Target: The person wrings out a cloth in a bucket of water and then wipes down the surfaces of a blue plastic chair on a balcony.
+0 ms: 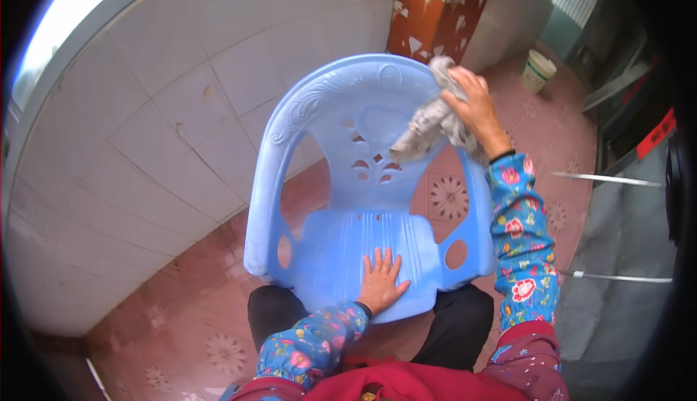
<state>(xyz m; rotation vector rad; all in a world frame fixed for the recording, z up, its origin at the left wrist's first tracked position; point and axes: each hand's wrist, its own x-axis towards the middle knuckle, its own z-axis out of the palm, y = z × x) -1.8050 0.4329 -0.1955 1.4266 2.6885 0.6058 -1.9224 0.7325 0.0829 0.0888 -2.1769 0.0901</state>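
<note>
A blue plastic armchair stands in front of me, its seat towards my knees and its backrest at the far side. My left hand lies flat on the front of the seat, fingers spread, with nothing in it. At the upper right of the backrest, my right hand grips a grey, stained cloth against the rim. The cloth drapes over the edge, and one end hangs in front of the backrest. Part of the right armrest is hidden behind my flowered sleeve.
A white tiled wall runs along the left, close to the chair. Behind the backrest rises an orange pillar with torn paper scraps. A white bucket sits on the reddish tiled floor at the far right. Metal rods jut in from the right.
</note>
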